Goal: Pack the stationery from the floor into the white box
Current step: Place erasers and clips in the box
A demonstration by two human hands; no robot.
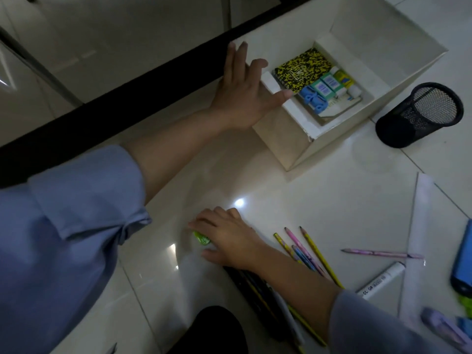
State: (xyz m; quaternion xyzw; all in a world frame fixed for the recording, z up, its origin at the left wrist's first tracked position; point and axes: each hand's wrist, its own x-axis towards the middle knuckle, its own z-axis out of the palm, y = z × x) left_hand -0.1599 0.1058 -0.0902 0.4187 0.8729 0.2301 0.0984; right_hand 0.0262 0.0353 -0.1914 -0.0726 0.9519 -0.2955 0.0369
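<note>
The fingers of the right hand are curved down over a small green plastic object that lies on the pale tiled floor. They touch it, but I cannot tell if they already grip it or only cover it. The left hand is spread flat, fingers wide apart, and it holds nothing; it rests against the near left wall of the white cardboard box, with the thumb over the rim.

Inside the box, a part of the work is done. A yellow and black speckled spiral notebook lies at the bottom, and beside it there are blue clips, small white and green erasers and some small tubes which are too small to name.

Much is left on the floor. Just beside the right wrist lie several coloured pencils, and a darker bundle of pens or pencils is under the forearm. Toward the right edge of the floor area I see a pink pencil, a white marker pen, a clear plastic triangle ruler and a blue flat case. A black mesh pen holder lies on its side near the box.

I judge the task is less than half finished.
</note>
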